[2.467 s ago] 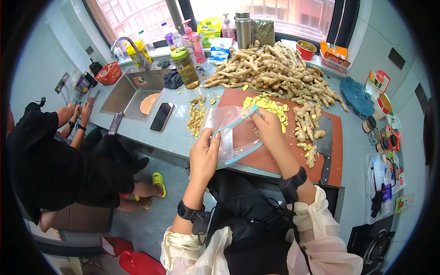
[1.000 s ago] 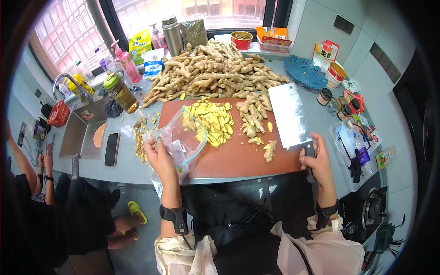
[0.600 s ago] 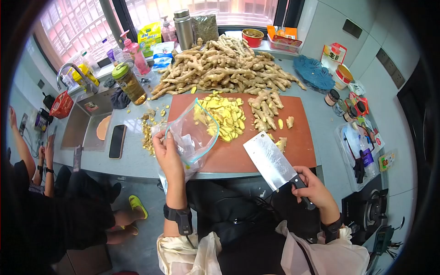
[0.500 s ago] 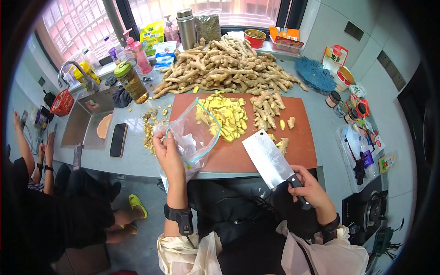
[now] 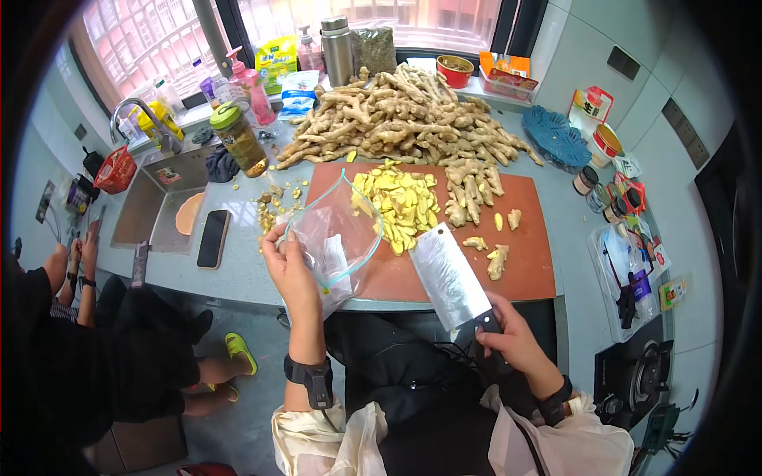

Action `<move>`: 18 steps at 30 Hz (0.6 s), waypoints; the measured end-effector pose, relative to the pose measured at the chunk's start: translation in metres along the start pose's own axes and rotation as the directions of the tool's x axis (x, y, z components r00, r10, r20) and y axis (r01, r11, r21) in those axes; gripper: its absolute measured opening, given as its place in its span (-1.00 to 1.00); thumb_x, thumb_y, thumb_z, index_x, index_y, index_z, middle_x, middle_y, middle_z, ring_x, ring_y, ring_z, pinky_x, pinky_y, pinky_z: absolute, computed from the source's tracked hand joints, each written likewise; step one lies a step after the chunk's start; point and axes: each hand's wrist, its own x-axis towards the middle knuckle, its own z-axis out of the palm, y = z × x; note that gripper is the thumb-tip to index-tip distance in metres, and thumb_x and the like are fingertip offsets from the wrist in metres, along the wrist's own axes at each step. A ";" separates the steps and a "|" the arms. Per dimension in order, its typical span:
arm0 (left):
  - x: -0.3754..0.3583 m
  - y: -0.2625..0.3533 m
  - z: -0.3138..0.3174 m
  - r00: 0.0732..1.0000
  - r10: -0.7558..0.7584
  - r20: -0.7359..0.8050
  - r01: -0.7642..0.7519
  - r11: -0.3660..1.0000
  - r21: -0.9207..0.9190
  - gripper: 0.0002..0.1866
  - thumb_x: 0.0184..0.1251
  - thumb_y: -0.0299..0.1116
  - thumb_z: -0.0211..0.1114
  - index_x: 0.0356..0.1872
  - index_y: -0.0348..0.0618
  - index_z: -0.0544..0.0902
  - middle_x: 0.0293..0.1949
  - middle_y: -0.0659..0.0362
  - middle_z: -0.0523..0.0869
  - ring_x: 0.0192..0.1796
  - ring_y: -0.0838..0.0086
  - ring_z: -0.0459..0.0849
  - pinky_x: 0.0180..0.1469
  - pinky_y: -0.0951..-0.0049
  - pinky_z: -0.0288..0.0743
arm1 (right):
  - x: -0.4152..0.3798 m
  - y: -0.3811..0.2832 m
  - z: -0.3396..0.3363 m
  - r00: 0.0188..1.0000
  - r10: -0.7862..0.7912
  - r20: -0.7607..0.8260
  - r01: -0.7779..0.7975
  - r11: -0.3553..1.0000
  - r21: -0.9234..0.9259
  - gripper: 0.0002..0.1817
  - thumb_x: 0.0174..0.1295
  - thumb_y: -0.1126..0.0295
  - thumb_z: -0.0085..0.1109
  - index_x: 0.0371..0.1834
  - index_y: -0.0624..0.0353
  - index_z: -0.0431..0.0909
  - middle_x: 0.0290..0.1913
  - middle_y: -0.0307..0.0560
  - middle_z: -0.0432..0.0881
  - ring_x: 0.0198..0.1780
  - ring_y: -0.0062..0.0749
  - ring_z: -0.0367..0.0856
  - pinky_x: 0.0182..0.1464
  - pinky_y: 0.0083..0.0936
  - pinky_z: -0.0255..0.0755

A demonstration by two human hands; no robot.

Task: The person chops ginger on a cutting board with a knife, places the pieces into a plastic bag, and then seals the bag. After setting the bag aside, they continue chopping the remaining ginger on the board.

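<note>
Holding a clear zip bag (image 5: 337, 238) open beside a pile of sliced ginger (image 5: 399, 202) on a red cutting board (image 5: 532, 262).

At centre frame the left hand (image 5: 290, 266) pinches the bag's rim, mouth facing the slices; the right hand (image 5: 508, 341) is wrapped tight round a cleaver (image 5: 448, 274) handle, blade flat at the board's near edge. Bagging seems in hand; next, likely sliding the blade under the slices. Whole ginger roots (image 5: 405, 119) heap across the grey surface (image 5: 238, 274) toward the window; a sink (image 5: 163, 202) sits upper left.

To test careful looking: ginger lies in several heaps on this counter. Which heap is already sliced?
The yellow sliced ginger on the cutting board, beside the open bag. The whole ginger pile behind the board is unsliced brown roots.
</note>
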 end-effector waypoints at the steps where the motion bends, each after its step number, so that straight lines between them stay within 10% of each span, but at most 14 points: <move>1: -0.001 0.000 0.001 1.000 -0.003 0.004 0.003 1.000 0.000 -0.80 0.56 -0.35 0.17 0.06 -0.18 0.48 -0.46 0.43 0.46 -0.41 0.78 0.33 -0.36 0.68 0.18 | -0.001 -0.005 -0.002 0.998 -0.049 -0.032 0.045 0.993 -0.112 -0.25 0.19 0.64 0.18 0.50 0.14 0.22 -0.15 -0.17 0.58 -0.32 -0.59 0.55 -0.33 -0.64 0.46; 9: -0.005 -0.004 -0.001 0.999 -0.007 0.034 0.008 1.000 -0.030 -0.82 0.58 -0.36 0.16 0.05 -0.18 0.47 -0.44 0.42 0.51 -0.39 0.79 0.36 -0.34 0.69 0.19 | 0.025 -0.023 -0.023 0.951 -0.245 -0.187 0.108 0.834 -0.540 -0.25 0.15 0.58 0.18 0.49 0.12 0.25 -0.26 -0.08 0.63 -0.17 -0.31 0.65 0.00 -0.37 0.50; 18: -0.004 -0.006 0.000 1.000 -0.006 0.029 0.007 0.999 -0.051 -0.82 0.58 -0.37 0.15 0.05 -0.19 0.46 -0.40 0.40 0.54 -0.37 0.78 0.38 -0.32 0.70 0.23 | 0.011 -0.028 -0.037 0.931 -0.215 -0.293 0.061 0.887 -0.457 -0.25 0.14 0.63 0.13 0.50 0.16 0.27 -0.37 -0.21 0.60 -0.50 -0.57 0.53 -0.41 -0.58 0.46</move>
